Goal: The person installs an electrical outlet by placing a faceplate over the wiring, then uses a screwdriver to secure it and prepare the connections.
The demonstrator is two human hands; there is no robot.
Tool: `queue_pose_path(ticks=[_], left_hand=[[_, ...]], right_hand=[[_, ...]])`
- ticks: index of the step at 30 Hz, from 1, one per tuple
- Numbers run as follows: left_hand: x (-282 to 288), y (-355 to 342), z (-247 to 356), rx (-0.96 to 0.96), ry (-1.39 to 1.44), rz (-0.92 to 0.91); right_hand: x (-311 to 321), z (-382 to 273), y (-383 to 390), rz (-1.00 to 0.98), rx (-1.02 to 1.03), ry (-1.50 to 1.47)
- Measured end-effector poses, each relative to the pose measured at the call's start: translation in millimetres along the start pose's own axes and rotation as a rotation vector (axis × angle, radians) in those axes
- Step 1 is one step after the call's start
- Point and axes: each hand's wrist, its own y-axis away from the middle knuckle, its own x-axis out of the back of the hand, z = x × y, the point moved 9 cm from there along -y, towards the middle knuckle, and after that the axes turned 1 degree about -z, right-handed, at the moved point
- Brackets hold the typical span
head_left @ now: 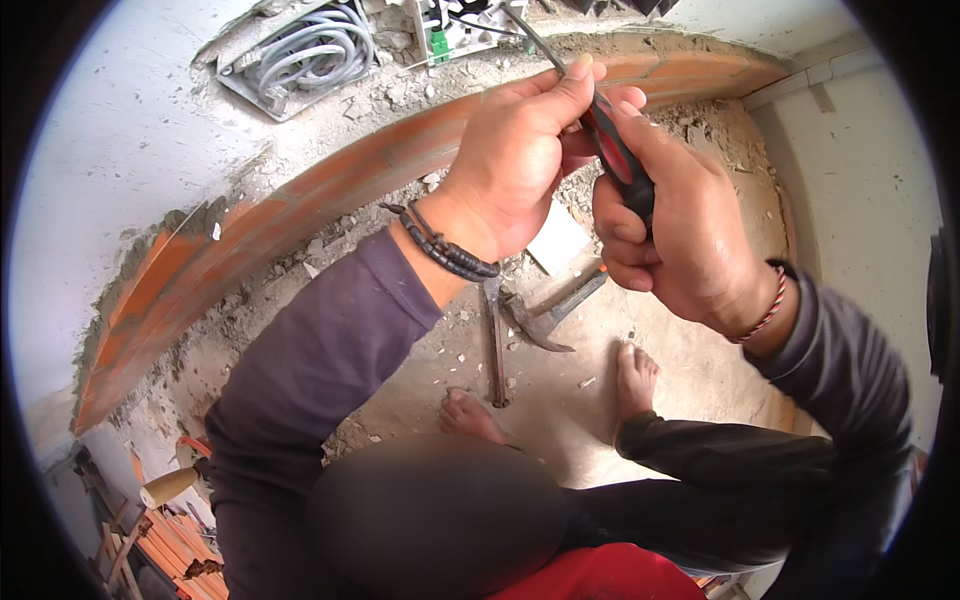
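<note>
My right hand (695, 225) is wrapped round the black and red handle of a screwdriver (617, 150). Against its shaft, just above the handle, the thumb and fingers of my left hand (515, 160) are closed. The shaft slants up and left toward a white electrical box (475, 38) in the wall, which has a green connector (439, 45) and a dark wire. The screwdriver's tip lies at the upper edge of the view, so I cannot tell what it touches.
Left of the box, a wall recess holds coiled grey cable (318, 50). Exposed brick (400, 145) runs below. On the dusty floor lie a hammer (545, 322), a metal bar (496, 350) and a white tile piece (558, 238), near my bare feet. Rubble lines the wall.
</note>
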Motion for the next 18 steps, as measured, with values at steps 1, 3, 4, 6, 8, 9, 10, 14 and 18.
queue_pose_path(ticks=[1,3,4,6,8,9,10,14,18], left_hand=[[-0.5,-2.4,-1.1,0.001,-0.012,-0.022],[0.4,-3.4,-3.6,-0.001,-0.050,-0.035],[0.6,-2.6,-7.2,0.011,-0.033,-0.019],[3.0,-2.4,-13.9,0.036,-0.021,0.022],[6.5,-2.5,-17.7,0.052,-0.037,0.037],[7.5,-0.8,-20.4,0.066,-0.017,0.052],[7.4,-0.5,-19.2,0.068,-0.028,0.038],[-1.1,-1.7,-17.5,0.042,-0.040,0.005],[9.3,0.1,-13.3,0.065,0.011,0.001]], right_hand=[[0.2,1.3,-1.7,0.006,0.049,-0.013],[5.9,4.6,-5.1,0.039,0.128,-0.048],[10.5,6.8,-7.9,0.044,0.157,-0.062],[17.7,15.1,-14.2,0.081,0.225,-0.110],[12.8,21.9,-17.0,0.108,0.285,-0.079],[11.3,22.8,-18.4,0.153,0.339,-0.024],[14.3,12.8,-16.9,0.220,0.452,0.166],[12.9,-17.3,4.7,0.501,0.659,0.736],[10.0,-0.2,-1.7,0.362,0.695,0.357]])
